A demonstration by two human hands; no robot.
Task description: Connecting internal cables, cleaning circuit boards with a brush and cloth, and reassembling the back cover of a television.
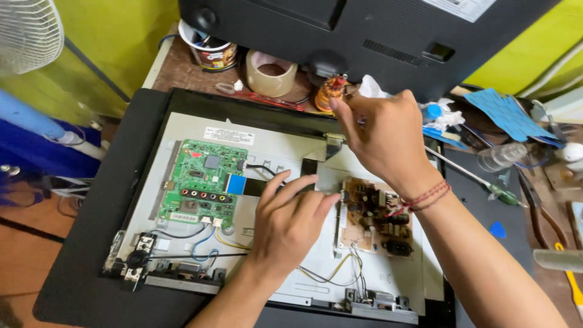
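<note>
Left hand (290, 212) flat, fingers spread on grey metal chassis (267, 143); right hand (381, 135) pinching something unclear near black ribbon cable (310, 165). Steady pressure advisable.

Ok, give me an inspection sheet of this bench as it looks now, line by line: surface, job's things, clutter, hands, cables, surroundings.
Surface: brown workbench, largely covered.
Job's things: opened flat-screen set lying face down; green circuit board at left, brown circuit board at right.
Clutter: tape roll, round tub, blue abrasive sheet, screwdriver, blue pick.
Hands: left hand rests on the metal panel beside the brown board; right hand pinches something at the panel's top edge, hidden.
Cables: blue, yellow and black wires run loose across the panel.
Surroundings: white fan, yellow-green wall, dark back cover propped behind.
</note>
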